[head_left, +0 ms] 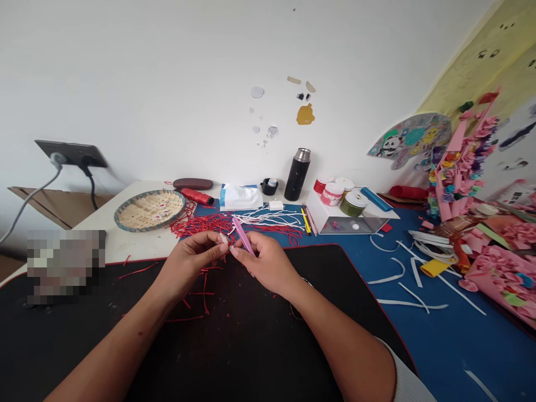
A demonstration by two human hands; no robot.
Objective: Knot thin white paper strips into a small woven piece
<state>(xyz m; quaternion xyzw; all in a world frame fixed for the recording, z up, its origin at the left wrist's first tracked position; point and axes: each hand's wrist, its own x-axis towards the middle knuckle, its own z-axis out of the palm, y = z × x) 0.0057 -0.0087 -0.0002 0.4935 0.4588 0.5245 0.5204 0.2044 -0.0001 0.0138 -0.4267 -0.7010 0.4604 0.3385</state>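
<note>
Above the black mat [251, 346], my two hands meet with their fingertips almost touching. A small whitish piece [223, 238] sits pinched between the thumb and forefinger of my left hand [195, 257]; it is too small to name. My right hand [268, 261] is closed around a slim pink pen-like tool [243, 237], which points up and to the left. Its thumb and fingertips press close to the whitish piece. Just behind the hands lie a tangle of red cords [201, 224] and a bundle of white cords [272, 219]. Short red cord pieces [205, 293] are scattered beneath the hands.
A round woven basket [149, 211] stands at the back left, beside a red thread spool [196, 196]. Further right are a black flask [297, 176] and a white box [335, 215] bearing ribbon rolls [354, 202]. White strips [412, 305] and pink paper flowers [498, 273] lie at the right.
</note>
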